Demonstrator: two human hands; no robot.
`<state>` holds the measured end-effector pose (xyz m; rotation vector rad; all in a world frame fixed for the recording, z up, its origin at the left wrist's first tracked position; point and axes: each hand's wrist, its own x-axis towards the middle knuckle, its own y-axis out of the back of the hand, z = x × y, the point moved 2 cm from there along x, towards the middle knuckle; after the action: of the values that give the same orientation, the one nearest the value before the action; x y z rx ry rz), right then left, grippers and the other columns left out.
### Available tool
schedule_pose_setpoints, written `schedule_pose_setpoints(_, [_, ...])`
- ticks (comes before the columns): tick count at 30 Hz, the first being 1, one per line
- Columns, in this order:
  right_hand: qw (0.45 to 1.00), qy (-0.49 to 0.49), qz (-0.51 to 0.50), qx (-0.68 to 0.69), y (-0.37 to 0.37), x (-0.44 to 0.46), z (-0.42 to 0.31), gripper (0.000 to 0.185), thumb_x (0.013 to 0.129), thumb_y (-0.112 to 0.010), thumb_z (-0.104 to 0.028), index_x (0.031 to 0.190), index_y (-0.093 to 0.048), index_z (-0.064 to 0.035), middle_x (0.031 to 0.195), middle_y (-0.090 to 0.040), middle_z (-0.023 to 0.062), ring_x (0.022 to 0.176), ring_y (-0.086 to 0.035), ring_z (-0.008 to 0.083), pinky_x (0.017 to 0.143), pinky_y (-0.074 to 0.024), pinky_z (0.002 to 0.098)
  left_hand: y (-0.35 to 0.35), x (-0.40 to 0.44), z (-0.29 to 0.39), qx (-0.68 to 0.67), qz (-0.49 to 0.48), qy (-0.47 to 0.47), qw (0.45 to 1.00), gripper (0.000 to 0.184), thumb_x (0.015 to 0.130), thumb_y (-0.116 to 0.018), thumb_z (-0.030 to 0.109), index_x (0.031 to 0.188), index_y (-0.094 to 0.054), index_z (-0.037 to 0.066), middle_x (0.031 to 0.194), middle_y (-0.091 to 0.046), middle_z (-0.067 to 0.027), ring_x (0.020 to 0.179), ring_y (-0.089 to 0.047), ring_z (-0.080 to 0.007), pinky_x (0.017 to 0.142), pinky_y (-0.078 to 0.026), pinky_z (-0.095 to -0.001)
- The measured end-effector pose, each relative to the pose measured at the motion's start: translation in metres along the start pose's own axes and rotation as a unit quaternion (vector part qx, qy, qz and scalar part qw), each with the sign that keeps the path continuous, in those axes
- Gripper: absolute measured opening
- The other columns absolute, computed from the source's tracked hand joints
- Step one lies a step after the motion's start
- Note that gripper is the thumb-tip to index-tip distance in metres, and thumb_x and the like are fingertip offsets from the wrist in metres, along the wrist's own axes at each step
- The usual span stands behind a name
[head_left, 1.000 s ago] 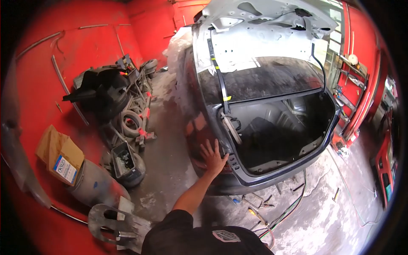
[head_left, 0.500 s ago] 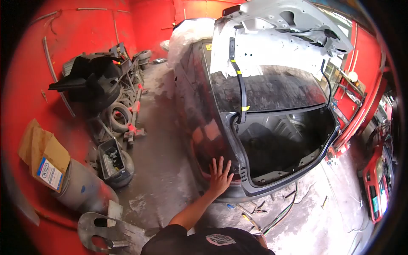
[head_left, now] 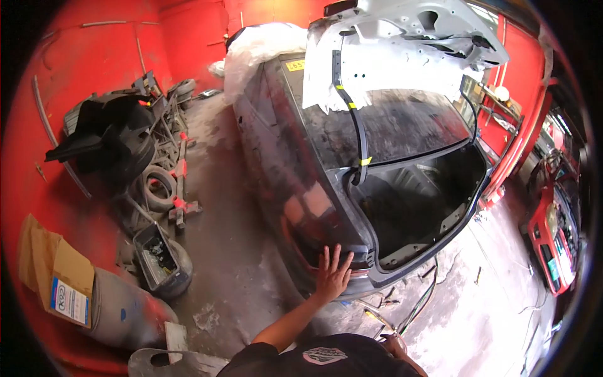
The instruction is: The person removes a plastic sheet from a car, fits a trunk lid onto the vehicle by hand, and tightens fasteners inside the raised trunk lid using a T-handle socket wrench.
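Note:
My left hand (head_left: 333, 274) lies with spread fingers on the rear corner of a dark car (head_left: 251, 144), near the tail-light area. Bare lighter patches (head_left: 306, 204) show on the side panel ahead of it. The boot lid (head_left: 408, 38), pale and unpainted inside, stands raised above the rear window (head_left: 408, 122). Below that the boot opening (head_left: 414, 207) gapes, dark inside. Low beside my black shirt is my right hand (head_left: 394, 345), partly visible. Its fingers are too small and hidden to read, and a hose (head_left: 422, 305) on the floor runs near it.
Left, along the red wall, are car parts (head_left: 110, 132), a tyre (head_left: 158, 187), a black bin (head_left: 154, 254) and a cardboard box (head_left: 56, 276) on a grey drum (head_left: 129, 317). A red bumper (head_left: 545, 242) stands at right. Thin sticks and lines lie on the floor.
My view has shifted, and the car appears turned slightly. My left hand stays spread on the rear corner, now lower in view. More of my right hand has come into sight.

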<state>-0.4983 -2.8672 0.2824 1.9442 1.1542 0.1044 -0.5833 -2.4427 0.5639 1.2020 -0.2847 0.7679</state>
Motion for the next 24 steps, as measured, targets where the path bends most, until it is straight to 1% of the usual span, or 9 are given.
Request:
schedule_pose_setpoints(2, [0.997,0.067,0.014,-0.022,-0.007,0.0,0.007,0.047,0.083,-0.065,-0.018,0.127,-0.068,-0.0033,0.086,-0.076,0.0199,0.077,-0.076,0.0321,0.072,-0.0614,0.0371,0.0,-0.001,-0.002,-0.015,0.001,-0.005,1.0,0.056,0.096,-0.063,0.029,0.15,-0.052,0.023,0.165,-0.026,-0.0212,0.148,-0.023,-0.055,0.116,-0.028,-0.0664])
schedule_pose_setpoints(4, [0.996,0.08,0.021,-0.022,-0.012,0.001,0.011,0.048,0.082,-0.065,-0.017,0.127,-0.068,-0.0029,0.085,-0.075,0.0207,0.074,-0.075,0.0315,0.07,-0.061,0.0361,-0.001,-0.002,-0.004,-0.029,0.003,-0.014,0.999,0.055,0.096,-0.063,0.028,0.149,-0.054,0.023,0.165,-0.027,-0.0217,0.147,-0.024,-0.0561,0.116,-0.028,-0.0667])
schedule_pose_setpoints(6, [0.999,0.023,0.022,-0.01,-0.015,0.002,0.01,0.051,0.081,-0.066,-0.016,0.13,-0.067,-0.0034,0.083,-0.075,0.0207,0.071,-0.074,0.0291,0.066,-0.0599,0.0353,-0.002,-0.003,-0.007,-0.042,0.004,-0.025,0.999,0.053,0.096,-0.063,0.027,0.149,-0.055,0.024,0.165,-0.027,-0.022,0.147,-0.024,-0.0569,0.116,-0.027,-0.067])
schedule_pose_setpoints(8, [0.997,-0.078,0.02,0.003,-0.003,0.0,-0.015,0.055,0.081,-0.067,-0.014,0.135,-0.064,-0.0043,0.082,-0.074,0.0199,0.067,-0.073,0.0257,0.061,-0.0584,0.0351,-0.003,-0.004,-0.008,-0.048,0.001,-0.029,0.998,0.053,0.096,-0.062,0.025,0.149,-0.055,0.025,0.165,-0.026,-0.022,0.147,-0.023,-0.0572,0.116,-0.027,-0.0674])
schedule_pose_setpoints(11, [0.978,-0.182,-0.015,0.097,0.007,-0.001,-0.037,0.061,0.083,-0.069,-0.013,0.142,-0.058,-0.0036,0.077,-0.072,0.0167,0.063,-0.07,0.0203,0.053,-0.055,0.0351,-0.001,-0.005,-0.008,-0.055,-0.005,-0.034,0.998,0.052,0.096,-0.062,0.024,0.148,-0.055,0.025,0.166,-0.025,-0.0218,0.148,-0.021,-0.0571,0.116,-0.027,-0.0678])
schedule_pose_setpoints(15, [0.977,-0.186,-0.016,0.103,0.012,-0.002,-0.055,0.064,0.085,-0.071,-0.017,0.146,-0.054,-0.0037,0.076,-0.072,0.0153,0.06,-0.068,0.0186,0.051,-0.0539,0.0349,-0.002,-0.007,-0.013,-0.054,-0.013,-0.045,0.997,0.052,0.096,-0.062,0.022,0.147,-0.056,0.026,0.166,-0.025,-0.0213,0.149,-0.02,-0.0567,0.116,-0.026,-0.0677])
schedule_pose_setpoints(18, [0.973,-0.193,-0.006,0.125,0.004,0.002,-0.047,0.066,0.083,-0.073,-0.018,0.145,-0.054,-0.0038,0.078,-0.073,0.017,0.061,-0.07,0.02,0.053,-0.056,0.0363,-0.002,-0.007,-0.015,-0.055,-0.028,-0.049,0.997,0.052,0.095,-0.063,0.02,0.146,-0.058,0.024,0.166,-0.025,-0.021,0.149,-0.02,-0.0566,0.117,-0.026,-0.0664])
schedule_pose_setpoints(21, [0.975,-0.195,-0.017,0.105,-0.013,0.012,-0.02,0.068,0.081,-0.075,-0.021,0.144,-0.055,-0.004,0.088,-0.075,0.0206,0.074,-0.075,0.0265,0.067,-0.0603,0.0402,0.003,-0.009,-0.015,-0.05,-0.032,-0.053,0.997,0.052,0.093,-0.064,0.018,0.145,-0.059,0.022,0.166,-0.024,-0.0206,0.148,-0.021,-0.0564,0.118,-0.027,-0.0642])
schedule_pose_setpoints(24, [0.987,-0.154,-0.011,0.035,-0.025,0.025,0.001,0.069,0.079,-0.077,-0.024,0.142,-0.056,-0.0045,0.101,-0.075,0.0243,0.093,-0.075,0.0327,0.084,-0.0595,0.0426,0.006,-0.008,-0.015,-0.042,-0.041,-0.06,0.996,0.053,0.092,-0.064,0.017,0.144,-0.059,0.021,0.166,-0.024,-0.021,0.148,-0.021,-0.0559,0.118,-0.027,-0.063])
